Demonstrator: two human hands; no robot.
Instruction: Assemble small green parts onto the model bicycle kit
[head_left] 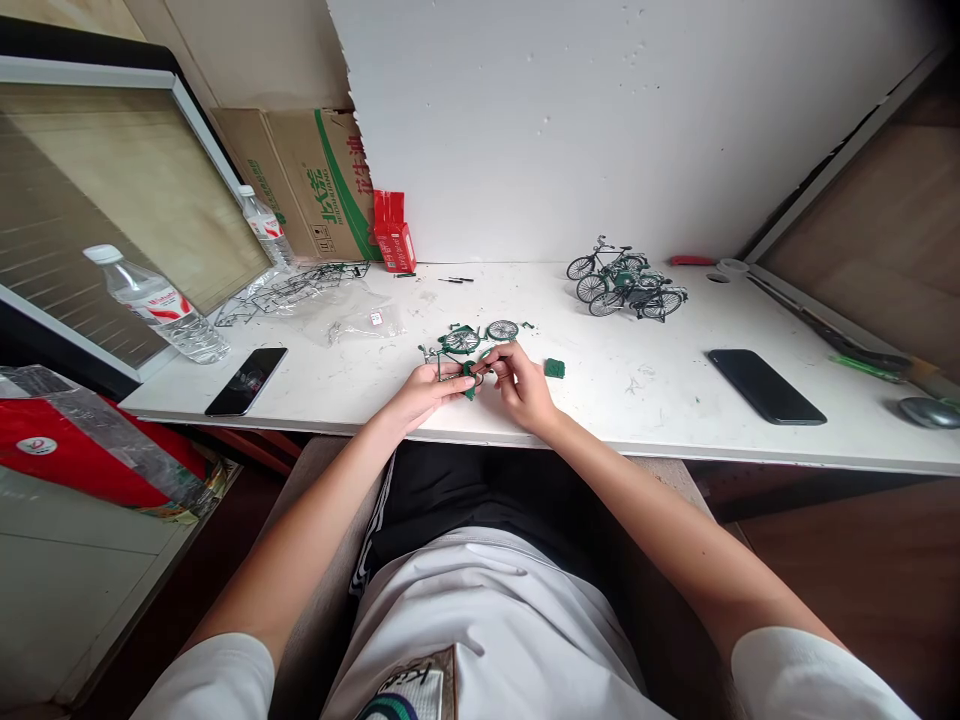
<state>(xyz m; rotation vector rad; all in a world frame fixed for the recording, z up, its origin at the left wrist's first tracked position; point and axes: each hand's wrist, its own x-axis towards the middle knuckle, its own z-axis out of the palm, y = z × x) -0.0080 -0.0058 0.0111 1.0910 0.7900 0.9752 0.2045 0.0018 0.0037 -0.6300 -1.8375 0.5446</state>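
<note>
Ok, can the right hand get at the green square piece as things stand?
Probably yes: the green square piece lies beside the right hand, nothing visible between them, though that hand is busy at the toy bike frame.

Head-worn lens, tipped forward and down over a white desk.
From where I stand, it looks out above the wearer's shirt, large at the bottom of the view, and along the forearms to the left hand and right hand, near the middle at close range. The desk runs across nearly the whole width, and a pale panel faces the lens at the top. The view also catches a framed pane at the left edge.
</note>
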